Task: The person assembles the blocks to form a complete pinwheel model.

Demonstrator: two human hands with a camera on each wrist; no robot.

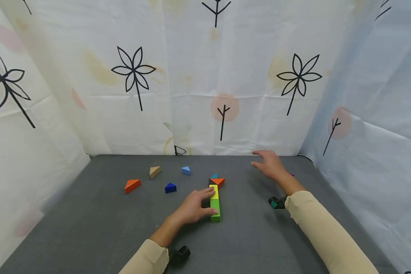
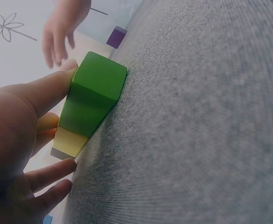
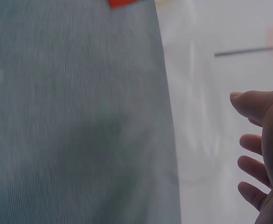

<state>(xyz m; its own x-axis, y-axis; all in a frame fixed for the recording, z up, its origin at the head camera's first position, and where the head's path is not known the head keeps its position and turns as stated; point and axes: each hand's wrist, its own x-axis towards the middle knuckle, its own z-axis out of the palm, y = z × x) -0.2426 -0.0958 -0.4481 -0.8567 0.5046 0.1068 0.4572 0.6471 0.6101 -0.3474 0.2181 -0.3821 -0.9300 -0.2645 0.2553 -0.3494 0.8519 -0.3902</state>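
Note:
My left hand [image 1: 191, 206] spreads over a row of wooden blocks, fingers fairly straight. Its thumb touches the top of the green block [image 1: 215, 207], and a fingertip rests on the yellow block [image 1: 214, 189] just beyond. Both blocks lie end to end, as the left wrist view shows along the green block [image 2: 96, 84]. At the row's far end lie an orange-red triangular block [image 1: 217, 182] and a teal triangle [image 1: 214, 176], partly hidden behind it. My right hand [image 1: 270, 164] hovers over the back right of the table, fingers loosely extended, holding nothing.
On the left of the grey table [image 1: 99, 217] lie an orange-red triangle [image 1: 132, 185], a tan one [image 1: 155, 172], a light blue one [image 1: 186, 170] and a dark blue one [image 1: 170, 188]. A purple block [image 2: 116, 37] sits on the right. White printed cloth [image 1: 191, 76] walls the table.

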